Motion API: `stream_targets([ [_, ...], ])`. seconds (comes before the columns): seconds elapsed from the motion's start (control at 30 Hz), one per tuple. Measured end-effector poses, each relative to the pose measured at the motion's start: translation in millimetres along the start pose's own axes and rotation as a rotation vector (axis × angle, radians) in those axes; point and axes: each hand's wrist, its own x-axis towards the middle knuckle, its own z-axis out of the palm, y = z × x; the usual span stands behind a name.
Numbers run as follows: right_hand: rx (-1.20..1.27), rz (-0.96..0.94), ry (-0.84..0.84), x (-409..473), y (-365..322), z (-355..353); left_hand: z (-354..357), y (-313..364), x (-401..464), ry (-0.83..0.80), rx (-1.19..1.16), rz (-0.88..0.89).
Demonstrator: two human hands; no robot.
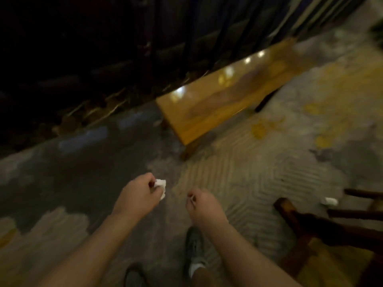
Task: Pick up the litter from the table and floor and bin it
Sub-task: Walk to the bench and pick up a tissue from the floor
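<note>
The view is blurred and dim. The left hand is curled closed around a crumpled white paper tissue, which sticks out past the thumb and forefinger, held in the air above the carpeted floor. The right hand is also curled into a loose fist just beside it, the two hands close but apart; something thin and pale shows between its thumb and fingers, too small and blurred to name, so whether it grips anything cannot be told.

Beyond the hands stands a glossy yellow wooden worktop, its near corner pointing toward the person and its far edge running along a dark wall. Its surface carries bright reflections of lights; the blur hides whether any litter lies on it.

A second piece of white litter lies on the carpet well to the right of the hands, just beside the rungs of a dark wooden chair that fills the lower right corner of the view. Below the forearms, the person's grey shoe rests on the carpet, with a second shoe partly visible at the bottom edge.
</note>
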Motion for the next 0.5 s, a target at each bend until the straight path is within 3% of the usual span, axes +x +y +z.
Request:
stream_targets([
  [0.1, 0.073, 0.003, 0.22, -37.9, -2.2, -77.7, -41.6, 86.0, -0.5, -0.022, 0.007, 0.125],
  [0.27, 0.111, 0.068, 0.434, -59.8, 36.3, -185.7, -75.4, 196.7, 21.8, -0.028, 0.041, 0.298],
  [0.5, 0.158, 0.159, 0.617, -35.6, 126.1, -312.4, -60.9, 341.2, 87.9, 0.064, 0.124, 0.508],
])
